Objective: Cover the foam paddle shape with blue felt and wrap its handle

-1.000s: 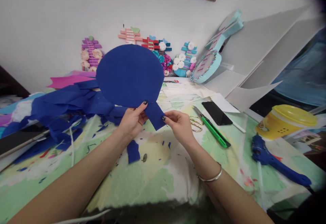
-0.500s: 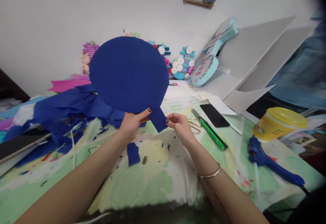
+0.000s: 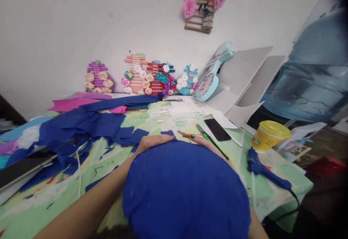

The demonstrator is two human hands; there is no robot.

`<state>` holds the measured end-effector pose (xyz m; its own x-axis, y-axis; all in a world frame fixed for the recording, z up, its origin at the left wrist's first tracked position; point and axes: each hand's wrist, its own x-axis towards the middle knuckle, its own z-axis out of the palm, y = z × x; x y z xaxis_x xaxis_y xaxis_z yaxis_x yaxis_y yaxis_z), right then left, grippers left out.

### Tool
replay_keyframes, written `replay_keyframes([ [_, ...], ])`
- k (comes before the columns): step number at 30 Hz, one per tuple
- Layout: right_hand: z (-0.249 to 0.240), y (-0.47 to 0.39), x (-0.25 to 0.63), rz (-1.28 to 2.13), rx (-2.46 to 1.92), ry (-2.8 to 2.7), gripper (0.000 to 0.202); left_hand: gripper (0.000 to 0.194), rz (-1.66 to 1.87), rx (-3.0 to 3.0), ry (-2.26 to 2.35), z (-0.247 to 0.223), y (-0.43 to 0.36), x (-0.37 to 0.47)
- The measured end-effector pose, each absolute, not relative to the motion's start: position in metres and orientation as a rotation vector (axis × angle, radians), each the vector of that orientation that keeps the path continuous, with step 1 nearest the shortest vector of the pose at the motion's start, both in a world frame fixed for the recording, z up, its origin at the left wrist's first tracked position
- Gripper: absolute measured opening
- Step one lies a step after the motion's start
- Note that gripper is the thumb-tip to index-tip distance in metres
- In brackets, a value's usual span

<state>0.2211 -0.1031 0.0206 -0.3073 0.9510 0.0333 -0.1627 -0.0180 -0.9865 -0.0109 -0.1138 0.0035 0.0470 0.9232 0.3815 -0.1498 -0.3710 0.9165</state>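
A large round board covered in blue paper (image 3: 187, 192) lies tilted low in front of me. Its near face shows wrinkles and uneven edges, and its short neck is mostly hidden at the far side. My left hand (image 3: 153, 141) grips the far left of its rim, fingers partly behind it. On the far right of the rim, my right hand (image 3: 202, 141) holds it too, its palm hidden by the board. Just beyond the right hand lies a green utility knife (image 3: 214, 143), beside a black phone (image 3: 217, 129).
Blue paper scraps (image 3: 81, 126) heap up on the left. A blue glue gun (image 3: 268, 170) and a yellow tub (image 3: 270, 135) stand at the right. Small decorated guitars (image 3: 156, 81) lean on the wall, with a light blue guitar (image 3: 208, 83) against white boards (image 3: 250, 66).
The blue board has come down towards me and turned over, neck now away from me and its wrinkled side facing me. Both hands have moved with it. The view has risen.
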Motion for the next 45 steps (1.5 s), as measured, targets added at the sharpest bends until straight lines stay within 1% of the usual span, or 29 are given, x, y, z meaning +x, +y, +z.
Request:
replay_keyframes([
  [1, 0.02, -0.108, 0.226, 1.578, -0.936, -1.34, 0.037, 0.017, 1.503, 1.62, 0.831, 0.002, -0.117, -0.009],
  [4, 0.02, -0.122, 0.233, 1.807, -0.952, -1.353, 0.067, 0.026, 1.491, 2.273, 0.747, 0.001, -0.121, -0.011],
  [5, 0.02, -0.126, 0.234, 1.83, -0.965, -1.352, 0.071, 0.029, 1.456, 2.463, 0.688, 0.001, -0.12, -0.013],
  [6, 0.021, -0.13, 0.233, 1.818, -0.989, -1.361, 0.069, 0.03, 1.412, 2.636, 0.619, 0.002, -0.119, -0.016],
  [9, 0.021, -0.137, 0.228, 1.733, -1.074, -1.406, 0.044, 0.035, 1.249, 3.0, 0.405, 0.005, -0.114, -0.025],
  [10, 0.02, -0.138, 0.225, 1.751, -1.072, -1.417, 0.039, 0.036, 1.201, 3.061, 0.355, 0.006, -0.114, -0.027],
  [13, 0.012, -0.137, 0.214, 1.929, -0.981, -1.33, 0.037, 0.037, 1.093, 3.153, 0.25, 0.009, -0.118, -0.027],
  [16, 0.001, -0.136, 0.204, 2.048, -0.867, -1.139, 0.036, 0.037, 1.031, 3.194, 0.155, 0.012, -0.126, -0.024],
  [20, -0.006, -0.137, 0.194, 2.015, -0.813, -1.035, 0.032, 0.041, 1.018, 3.127, 0.167, 0.012, -0.126, -0.023],
  [22, -0.004, -0.141, 0.19, 1.939, -0.811, -1.009, 0.031, 0.042, 1.037, 3.075, 0.307, 0.013, -0.119, -0.028],
  [25, 0.002, -0.149, 0.181, 1.784, -0.824, -0.887, 0.029, 0.038, 1.058, 2.974, 0.7, 0.027, -0.1, -0.043],
  [26, 0.004, -0.153, 0.178, 1.727, -0.827, -0.82, 0.028, 0.036, 0.999, 2.913, 0.852, 0.036, -0.094, -0.049],
  [27, 0.006, -0.157, 0.174, 1.671, -0.829, -0.749, 0.027, 0.035, 0.855, 2.843, 0.965, 0.047, -0.088, -0.055],
  [30, 0.008, -0.166, 0.157, 1.526, -0.79, -0.588, 0.025, 0.031, 0.542, 2.753, 1.131, 0.085, -0.079, -0.064],
  [32, 0.007, -0.17, 0.144, 1.459, -0.751, -0.497, 0.023, 0.029, 0.49, 2.771, 1.246, 0.105, -0.083, -0.058],
  [34, 0.003, -0.172, 0.129, 1.419, -0.726, -0.385, 0.023, 0.025, 0.513, 2.741, 1.341, 0.112, -0.094, -0.04],
  [36, -0.002, -0.176, 0.116, 1.391, -0.716, -0.319, 0.025, 0.019, 0.556, 2.681, 1.321, 0.106, -0.107, -0.016],
  [38, -0.008, -0.181, 0.106, 1.358, -0.752, -0.307, 0.025, 0.017, 0.544, 2.639, 1.251, 0.088, -0.119, 0.007],
  [42, -0.022, -0.195, 0.099, 1.276, -0.884, -0.361, 0.024, 0.022, 0.52, 2.511, 1.22, 0.048, -0.133, 0.033],
  [45, -0.032, -0.202, 0.101, 1.226, -0.934, -0.413, 0.026, 0.021, 0.527, 2.412, 1.191, 0.032, -0.136, 0.036],
])
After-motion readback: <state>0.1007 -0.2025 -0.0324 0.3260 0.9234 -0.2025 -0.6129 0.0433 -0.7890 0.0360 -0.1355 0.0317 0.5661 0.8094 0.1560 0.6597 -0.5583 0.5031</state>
